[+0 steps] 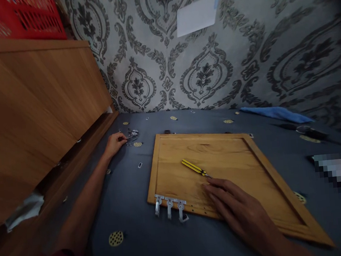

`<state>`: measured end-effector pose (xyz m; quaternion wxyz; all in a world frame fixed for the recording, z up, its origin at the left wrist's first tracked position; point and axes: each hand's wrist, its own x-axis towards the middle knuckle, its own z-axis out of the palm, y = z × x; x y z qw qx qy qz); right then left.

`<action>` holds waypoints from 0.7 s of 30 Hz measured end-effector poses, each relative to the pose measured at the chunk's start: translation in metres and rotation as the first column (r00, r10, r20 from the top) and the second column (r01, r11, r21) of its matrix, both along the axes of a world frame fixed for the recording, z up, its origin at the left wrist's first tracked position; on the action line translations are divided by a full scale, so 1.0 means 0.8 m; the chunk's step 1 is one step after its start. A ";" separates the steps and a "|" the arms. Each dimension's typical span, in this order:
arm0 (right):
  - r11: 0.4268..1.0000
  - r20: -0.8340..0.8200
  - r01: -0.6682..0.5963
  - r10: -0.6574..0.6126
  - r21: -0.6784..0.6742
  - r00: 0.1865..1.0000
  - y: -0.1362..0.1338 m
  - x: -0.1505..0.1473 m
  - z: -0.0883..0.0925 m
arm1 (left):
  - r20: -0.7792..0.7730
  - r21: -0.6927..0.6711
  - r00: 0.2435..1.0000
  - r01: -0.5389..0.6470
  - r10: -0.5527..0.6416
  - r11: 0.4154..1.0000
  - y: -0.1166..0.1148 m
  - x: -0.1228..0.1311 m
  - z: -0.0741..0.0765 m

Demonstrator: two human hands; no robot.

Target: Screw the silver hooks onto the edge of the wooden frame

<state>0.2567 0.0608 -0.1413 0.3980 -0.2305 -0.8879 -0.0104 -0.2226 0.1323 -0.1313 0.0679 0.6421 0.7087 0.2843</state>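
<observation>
Our left hand [115,143] on hardware pile [132,134], fingers curled, grip unclear. Right hand [237,209] flat on panel [220,151], fingers loosely extended, just beside screwdriver [194,167]. 3 brackets [169,207] at panel edge.

The wooden cabinet [36,100] is walling off the blue sheet's [138,242] left edge, leaving an open lane beside the wooden panel [235,154]. Metal parts [133,134] are cluttering its far end. A screwdriver [193,167] is lying across the panel's middle, and three brackets [169,206] are overhanging its near edge.
</observation>
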 end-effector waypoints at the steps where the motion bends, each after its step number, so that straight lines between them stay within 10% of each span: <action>1: 1.000 -0.006 -0.002 0.002 0.004 1.000 0.000 0.000 0.000 | -0.013 0.006 1.000 0.008 -0.008 1.000 -0.002 0.000 0.000; 21: 1.000 -0.004 -0.008 0.008 0.011 1.000 0.000 -0.002 0.002 | -0.214 0.023 0.967 0.143 -0.135 0.989 -0.002 -0.001 0.005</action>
